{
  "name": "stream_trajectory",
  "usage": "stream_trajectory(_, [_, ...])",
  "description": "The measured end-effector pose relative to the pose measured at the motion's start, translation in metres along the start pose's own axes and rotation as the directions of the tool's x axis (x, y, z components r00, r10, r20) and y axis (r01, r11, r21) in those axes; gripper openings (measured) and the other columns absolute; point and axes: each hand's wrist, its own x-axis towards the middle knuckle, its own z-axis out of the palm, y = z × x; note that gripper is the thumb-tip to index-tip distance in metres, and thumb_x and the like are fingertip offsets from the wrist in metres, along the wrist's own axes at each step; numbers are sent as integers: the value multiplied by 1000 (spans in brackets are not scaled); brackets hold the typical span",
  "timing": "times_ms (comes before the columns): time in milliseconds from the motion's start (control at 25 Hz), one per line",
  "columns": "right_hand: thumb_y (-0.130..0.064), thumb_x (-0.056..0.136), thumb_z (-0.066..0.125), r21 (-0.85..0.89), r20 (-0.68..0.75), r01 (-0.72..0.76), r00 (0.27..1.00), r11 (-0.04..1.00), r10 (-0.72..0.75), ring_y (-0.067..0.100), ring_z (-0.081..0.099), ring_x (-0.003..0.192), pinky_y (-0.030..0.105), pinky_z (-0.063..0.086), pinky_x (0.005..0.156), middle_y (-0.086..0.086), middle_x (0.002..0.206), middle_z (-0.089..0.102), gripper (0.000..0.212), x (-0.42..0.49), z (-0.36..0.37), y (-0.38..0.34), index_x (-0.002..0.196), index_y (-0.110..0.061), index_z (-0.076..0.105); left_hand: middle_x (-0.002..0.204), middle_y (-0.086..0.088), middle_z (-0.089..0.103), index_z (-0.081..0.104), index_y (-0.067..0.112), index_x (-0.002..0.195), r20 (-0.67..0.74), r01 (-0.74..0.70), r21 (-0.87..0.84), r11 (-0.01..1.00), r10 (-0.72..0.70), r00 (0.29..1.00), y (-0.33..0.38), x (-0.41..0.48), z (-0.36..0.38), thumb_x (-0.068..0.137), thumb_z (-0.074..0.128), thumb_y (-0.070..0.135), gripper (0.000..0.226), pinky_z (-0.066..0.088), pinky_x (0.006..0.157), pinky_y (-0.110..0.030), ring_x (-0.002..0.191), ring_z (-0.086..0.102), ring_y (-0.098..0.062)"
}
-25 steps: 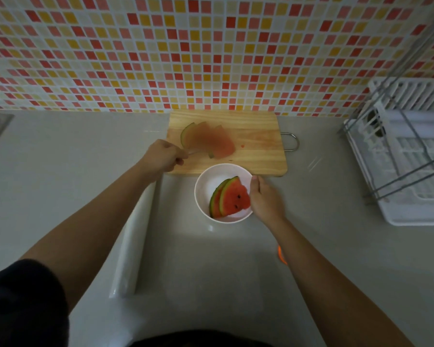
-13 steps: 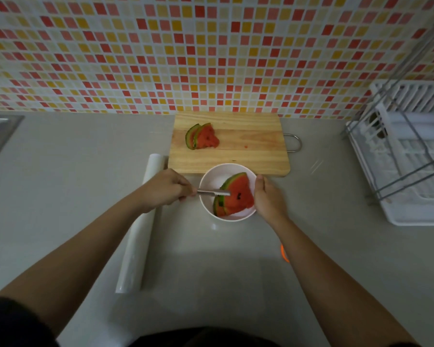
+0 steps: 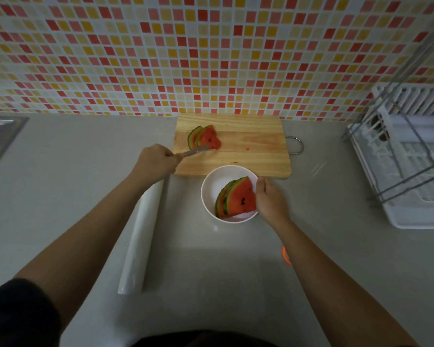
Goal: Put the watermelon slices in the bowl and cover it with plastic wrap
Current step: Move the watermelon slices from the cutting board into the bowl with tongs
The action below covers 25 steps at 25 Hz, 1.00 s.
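grey counter (image 3: pixel 85 196) under everything. white dish rack (image 3: pixel 411 171) at 3 o'clock. wooden cutting board (image 3: pixel 248 146) at 12 o'clock, by the tiled wall. plastic wrap roll (image 3: pixel 140 236) lying flat at 8 o'clock of the bowl. white bowl (image 3: pixel 211 186) just below the board. left hand (image 3: pixel 156 161) curled round a metal utensil (image 3: pixel 193 152); right hand (image 3: pixel 268 199) gripping the bowl's 3 o'clock rim. bowl slices (image 3: pixel 238 199) leaning inside; board slices (image 3: pixel 206 139) at 11 o'clock of the bowl, utensil tip touching them.

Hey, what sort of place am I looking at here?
Most likely a home kitchen counter. A mosaic-tiled backsplash runs behind a wooden cutting board with watermelon slices on it, a white dish rack stands at the right, and what looks like a steel sink edge shows far left.
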Motion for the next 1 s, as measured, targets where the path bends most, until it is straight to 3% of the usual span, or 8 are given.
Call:
stream_trajectory(80, [-40, 96, 21, 5, 4, 2, 1000, 1000, -2, 34, 57, 96, 35, 36, 76, 9, 92, 61, 36, 0, 0, 1, 81, -22, 48, 58, -6, 61, 69, 2, 68, 59, 158, -180, 971, -150, 987, -6, 11, 9, 79, 65, 37, 37, 37, 49, -23, 53, 51, -18])
stream_trajectory(160, [-41, 96, 20, -2, 5, 4, 1000, 1000, -4, 33, 57, 97, 36, 37, 78, 12, 99, 63, 38, 1, 0, 1, 85, -22, 51, 60, -6, 63, 68, -1, 77, 99, 236, -304, 923, -216, 971, -11, 21, 15, 75, 68, 37, 38, 36, 47, -22, 48, 46, -17])
stream_trajectory(520, [-41, 96, 22, 3, -15, 25, 1000, 1000, -25, 34, 57, 96, 35, 36, 75, 13, 99, 65, 33, 2, 1, 2, 82, -25, 47, 62, -9, 62, 65, -5, 93, 142, 330, -335, 883, -298, 944, -8, 47, 11, 85, 54, 22, 30, 31, 41, -21, 44, 39, -15])
stream_trajectory(640, [-40, 96, 21, 5, -7, 35, 999, 999, -35, 34, 57, 93, 35, 35, 74, 8, 87, 60, 33, 2, 2, 3, 78, -25, 45, 58, -4, 64, 66, 0, 74, 62, 267, -221, 938, -259, 964, -11, 50, -3, 80, 58, 26, 28, 33, 41, -20, 41, 43, -14])
stream_trajectory(760, [-41, 96, 22, 5, -17, 29, 999, 1000, -29, 34, 57, 92, 35, 35, 73, 12, 92, 64, 36, 2, 2, 4, 78, -23, 47, 60, 1, 65, 64, 7, 65, -86, 148, -120, 982, -159, 984, -10, 58, -9, 79, 62, 38, 34, 43, 50, -23, 48, 53, -13])
stream_trajectory(920, [-40, 97, 21, -3, -15, 36, 999, 999, -36, 35, 57, 97, 37, 38, 77, 15, 101, 65, 40, 3, 3, 3, 88, -19, 54, 63, -1, 63, 61, 10, 62, -48, 104, -69, 992, -107, 993, -9, 61, 9, 85, 60, 29, 30, 49, 65, -26, 59, 55, -14])
stream_trajectory(1000, [-42, 96, 21, 2, -9, 31, 999, 1000, -31, 34, 57, 96, 36, 37, 76, 13, 101, 64, 40, 3, 3, 4, 91, -20, 54, 59, -1, 62, 63, 7, 61, -52, 105, -82, 991, -110, 993, -10, 58, 14, 83, 63, 31, 33, 48, 63, -25, 57, 54, -14])
